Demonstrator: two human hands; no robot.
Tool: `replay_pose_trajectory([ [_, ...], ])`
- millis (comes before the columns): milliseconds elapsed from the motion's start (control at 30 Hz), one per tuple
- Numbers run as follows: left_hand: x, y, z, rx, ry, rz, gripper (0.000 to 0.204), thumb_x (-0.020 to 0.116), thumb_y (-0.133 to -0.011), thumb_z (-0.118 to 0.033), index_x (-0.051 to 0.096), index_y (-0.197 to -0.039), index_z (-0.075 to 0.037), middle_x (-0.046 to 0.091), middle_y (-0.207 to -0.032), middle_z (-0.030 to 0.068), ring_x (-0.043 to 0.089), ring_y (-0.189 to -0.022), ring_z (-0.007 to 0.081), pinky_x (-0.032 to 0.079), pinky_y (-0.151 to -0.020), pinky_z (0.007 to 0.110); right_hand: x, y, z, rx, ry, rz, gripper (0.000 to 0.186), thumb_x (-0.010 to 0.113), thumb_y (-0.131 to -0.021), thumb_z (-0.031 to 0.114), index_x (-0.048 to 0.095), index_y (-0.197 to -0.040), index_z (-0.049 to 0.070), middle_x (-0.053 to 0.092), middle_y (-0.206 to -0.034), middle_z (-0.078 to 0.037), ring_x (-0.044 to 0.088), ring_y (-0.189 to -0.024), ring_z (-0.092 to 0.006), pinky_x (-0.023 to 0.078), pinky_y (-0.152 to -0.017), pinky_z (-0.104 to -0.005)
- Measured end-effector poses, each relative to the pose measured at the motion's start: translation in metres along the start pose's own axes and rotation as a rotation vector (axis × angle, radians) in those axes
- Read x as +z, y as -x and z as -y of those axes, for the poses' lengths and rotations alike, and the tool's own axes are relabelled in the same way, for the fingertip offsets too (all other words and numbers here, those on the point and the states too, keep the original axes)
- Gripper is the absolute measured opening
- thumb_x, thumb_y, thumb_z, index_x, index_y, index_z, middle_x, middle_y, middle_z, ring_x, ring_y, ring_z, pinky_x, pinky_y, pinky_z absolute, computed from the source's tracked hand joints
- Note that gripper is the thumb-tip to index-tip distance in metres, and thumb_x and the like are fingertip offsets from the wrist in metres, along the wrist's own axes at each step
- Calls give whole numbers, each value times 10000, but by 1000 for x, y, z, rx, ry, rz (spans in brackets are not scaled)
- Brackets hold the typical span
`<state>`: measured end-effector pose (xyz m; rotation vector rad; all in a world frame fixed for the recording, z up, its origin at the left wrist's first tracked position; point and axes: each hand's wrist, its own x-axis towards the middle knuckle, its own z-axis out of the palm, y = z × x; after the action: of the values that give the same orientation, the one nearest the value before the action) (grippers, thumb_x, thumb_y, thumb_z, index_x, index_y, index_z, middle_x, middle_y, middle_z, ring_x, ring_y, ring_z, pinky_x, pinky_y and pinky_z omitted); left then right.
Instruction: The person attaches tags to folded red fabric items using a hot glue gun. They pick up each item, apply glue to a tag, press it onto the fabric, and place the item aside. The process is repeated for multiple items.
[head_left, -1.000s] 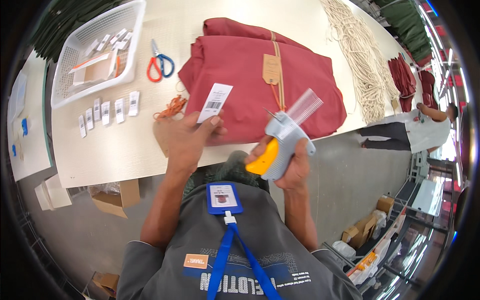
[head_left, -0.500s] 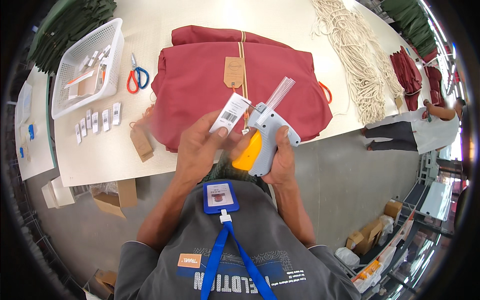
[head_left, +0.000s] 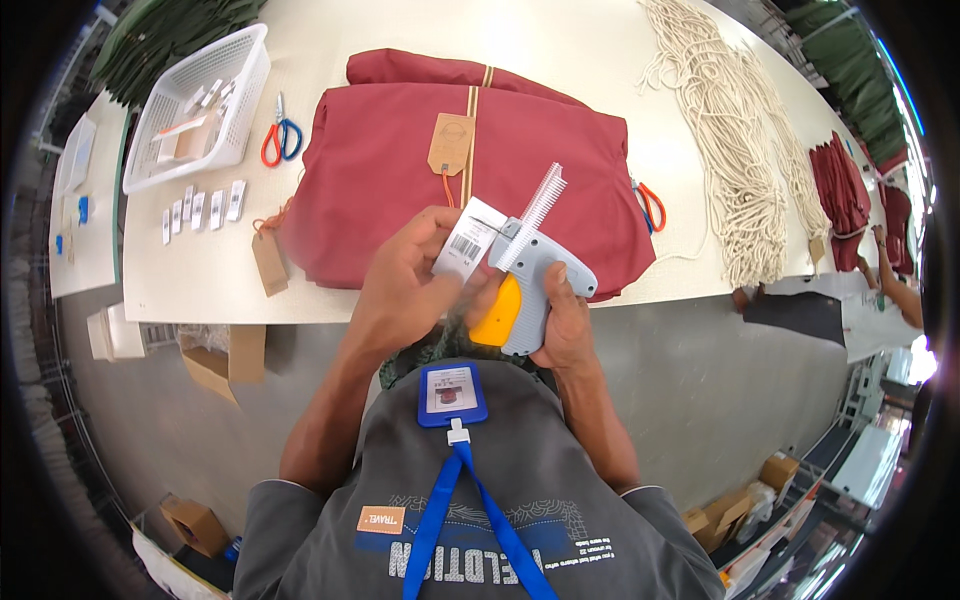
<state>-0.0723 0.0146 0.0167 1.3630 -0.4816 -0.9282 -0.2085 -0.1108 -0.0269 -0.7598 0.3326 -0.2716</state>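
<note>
Between the fingers of my left hand [head_left: 400, 275] is a white paper tag [head_left: 470, 240] with a barcode, closed in a pinch. My right hand [head_left: 565, 325] wraps round a grey tagging gun [head_left: 535, 290] with a yellow trigger, a strip of clear plastic fasteners rising from its top. The gun's needle end meets the tag near its upper edge; whether it passes through I cannot tell. Behind both hands lies a folded maroon fabric piece [head_left: 390, 190] with a striped band. A brown card tag [head_left: 451, 143] on an orange cord rests on it.
A white basket [head_left: 250, 110] holding tags stands at the left, beside scissors [head_left: 281, 135] with red and blue handles. Several white tags [head_left: 198, 210] lie in front. Another brown tag [head_left: 269, 262] hangs near the table edge. Cream cords [head_left: 740, 150] are heaped at the right. A person [head_left: 870, 310] stands far right.
The white tag has tilted and come closer against the gun's needle end. My view has shifted slightly, and both hands stay close together.
</note>
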Motion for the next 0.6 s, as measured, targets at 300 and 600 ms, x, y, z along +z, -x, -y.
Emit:
replay_pose_trajectory([
  [300,16,5,23,80,75,-218,134,617,-1035,-84,666,-1107,18,724,-983,55,654,-901,83,529,-846,261,-15,9,-1,53,-116,8,652,494,-1045,560,567,-1270,-47,702,-938,-166,725,-841,-287,612,-758,-401],
  [600,25,10,31,186,75,-288,187,639,-1004,-14,667,-1178,49,740,-1058,85,691,-967,107,560,-883,265,-27,8,2,110,-14,134,716,448,-1018,660,534,-1332,22,714,-979,-151,711,-893,-321,594,-810,-443],
])
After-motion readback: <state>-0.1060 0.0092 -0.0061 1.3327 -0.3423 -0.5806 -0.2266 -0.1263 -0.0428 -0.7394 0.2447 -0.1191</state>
